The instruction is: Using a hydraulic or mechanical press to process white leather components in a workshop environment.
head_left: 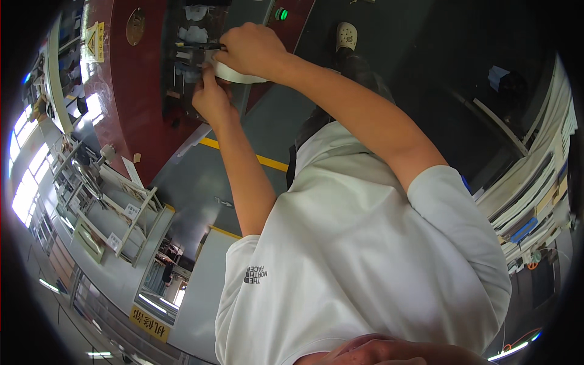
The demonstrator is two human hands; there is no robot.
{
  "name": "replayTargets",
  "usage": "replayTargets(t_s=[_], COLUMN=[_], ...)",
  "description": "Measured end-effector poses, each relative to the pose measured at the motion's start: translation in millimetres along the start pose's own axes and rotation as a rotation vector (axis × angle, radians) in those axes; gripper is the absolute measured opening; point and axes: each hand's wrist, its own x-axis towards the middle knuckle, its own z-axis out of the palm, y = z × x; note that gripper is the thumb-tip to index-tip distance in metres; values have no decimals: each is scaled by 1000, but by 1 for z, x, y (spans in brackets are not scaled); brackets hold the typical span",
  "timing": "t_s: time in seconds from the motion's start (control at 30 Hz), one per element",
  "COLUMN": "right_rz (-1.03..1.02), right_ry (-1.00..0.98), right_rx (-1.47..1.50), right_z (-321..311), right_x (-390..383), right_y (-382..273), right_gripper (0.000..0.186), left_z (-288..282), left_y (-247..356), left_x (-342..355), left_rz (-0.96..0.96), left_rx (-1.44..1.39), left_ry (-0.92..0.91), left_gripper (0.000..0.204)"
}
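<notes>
My right hand [249, 50] is closed on a white curved strip [240, 76] at the open recess of a red machine. My left hand [210, 96] is just below and left of it, fingers bent at the strip's left end; they seem to pinch it, though the fingertips are partly hidden. Behind both hands, the dark recess [182, 109] holds pale crumpled cloths [194, 33] and some small metal tools or rods, too small to make out.
The red machine [121, 91] has a lit green button [281, 13]. My foot in a white clog [346, 35] stands on grey floor [310, 61] with yellow lines. Metal racks [131, 225] are at the left, stacked sheets [517, 213] and a loose rail [499, 125] at the right.
</notes>
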Motion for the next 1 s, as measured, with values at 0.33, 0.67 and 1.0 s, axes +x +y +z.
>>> replayTargets(t_s=[0.33, 0.67, 1.0], right_rz=[-59, -72, -73], right_ry=[14, 27, 43], right_rx=[-88, -184, -217], right_z=[3, -1, -2], right_x=[13, 12, 9], right_y=[-4, 6, 14], right_gripper=[30, 33, 34], left_z=[1, 6, 12], left_y=[-2, -24, -28], left_x=[5, 16, 5], left_rz=[40, 133, 260], left_rx=[138, 182, 257], left_ry=[41, 136, 150], left_gripper=[39, 45, 50])
